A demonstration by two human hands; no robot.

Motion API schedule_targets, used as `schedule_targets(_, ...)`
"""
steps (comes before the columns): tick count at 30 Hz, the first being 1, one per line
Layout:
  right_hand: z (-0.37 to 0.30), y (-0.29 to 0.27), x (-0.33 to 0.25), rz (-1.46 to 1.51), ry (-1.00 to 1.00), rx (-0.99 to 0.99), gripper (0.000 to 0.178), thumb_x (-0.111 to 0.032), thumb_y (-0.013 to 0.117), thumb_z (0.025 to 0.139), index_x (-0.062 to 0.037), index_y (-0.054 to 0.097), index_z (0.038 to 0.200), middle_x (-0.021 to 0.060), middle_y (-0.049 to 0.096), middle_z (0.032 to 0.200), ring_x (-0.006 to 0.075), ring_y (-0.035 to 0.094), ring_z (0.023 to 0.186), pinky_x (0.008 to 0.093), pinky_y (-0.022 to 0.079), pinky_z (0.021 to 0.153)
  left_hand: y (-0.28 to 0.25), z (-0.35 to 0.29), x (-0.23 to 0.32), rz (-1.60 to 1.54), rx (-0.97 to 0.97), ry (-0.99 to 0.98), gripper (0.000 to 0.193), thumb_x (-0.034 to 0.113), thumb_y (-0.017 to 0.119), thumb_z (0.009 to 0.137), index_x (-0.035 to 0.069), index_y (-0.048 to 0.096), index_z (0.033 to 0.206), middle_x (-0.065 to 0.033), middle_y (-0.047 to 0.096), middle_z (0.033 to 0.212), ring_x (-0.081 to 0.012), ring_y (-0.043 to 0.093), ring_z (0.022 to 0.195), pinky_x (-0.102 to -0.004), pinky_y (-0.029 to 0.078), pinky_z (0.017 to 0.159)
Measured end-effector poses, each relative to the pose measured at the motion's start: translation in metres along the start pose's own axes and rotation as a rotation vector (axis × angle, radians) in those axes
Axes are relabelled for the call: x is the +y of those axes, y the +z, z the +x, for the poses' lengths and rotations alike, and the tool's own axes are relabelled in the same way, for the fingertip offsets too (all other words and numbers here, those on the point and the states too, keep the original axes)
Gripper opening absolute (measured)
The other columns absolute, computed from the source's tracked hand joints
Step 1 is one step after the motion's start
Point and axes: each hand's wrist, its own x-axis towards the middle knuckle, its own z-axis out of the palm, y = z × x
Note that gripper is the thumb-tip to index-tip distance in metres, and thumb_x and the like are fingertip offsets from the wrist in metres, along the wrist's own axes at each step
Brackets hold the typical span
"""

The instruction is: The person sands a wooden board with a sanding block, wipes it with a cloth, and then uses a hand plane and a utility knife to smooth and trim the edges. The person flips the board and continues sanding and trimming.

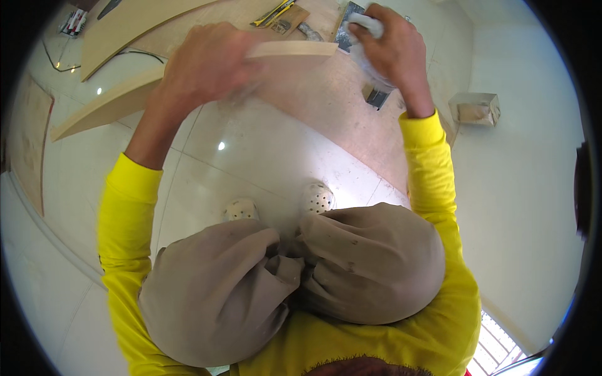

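A large curved wooden panel (135,31) lies at upper left. Below it, a pale curved strip (295,52) arcs rightward, with the left hand (210,66) over its middle; blur means I cannot tell whether the fingers grip it. A yellow cutter (273,13) lies beyond. Near the strip's right end, the right hand (396,47) grips a white-handled flat tool (371,25).

Glossy tiled floor (210,168), pale wall (530,194).
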Motion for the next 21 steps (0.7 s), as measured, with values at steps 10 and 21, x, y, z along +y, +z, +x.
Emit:
schedule_targets(10, -0.027, -0.008, -0.051, 0.692, 0.088, -0.117, 0.033, -0.032, 0.087, 0.105, -0.0031, 0.080, 0.118, 0.0105, 0.082, 0.103, 0.0209, 0.079, 0.092, 0.0356, 0.061, 0.086, 0.002, -0.011, -0.007, 0.054, 0.075, 0.035, 0.048, 0.040, 0.089, 0.096, 0.009, 0.083, 0.133, -0.0216, 0.080, 0.093, -0.0443, 0.076, 0.096, -0.0567, 0.058, 0.088)
schedule_targets(21, -0.022, -0.004, -0.002, 0.713, 0.399, -0.130, 0.035, -0.036, 0.084, 0.110, -0.0027, 0.082, 0.119, 0.0101, 0.080, 0.091, 0.0174, 0.078, 0.084, 0.0328, 0.061, 0.080, -0.010, -0.017, 0.009, 0.041, -0.011, 0.005, 0.044, 0.040, 0.089, 0.097, 0.010, 0.082, 0.129, -0.0212, 0.080, 0.090, -0.0455, 0.076, 0.090, -0.0574, 0.058, 0.081)
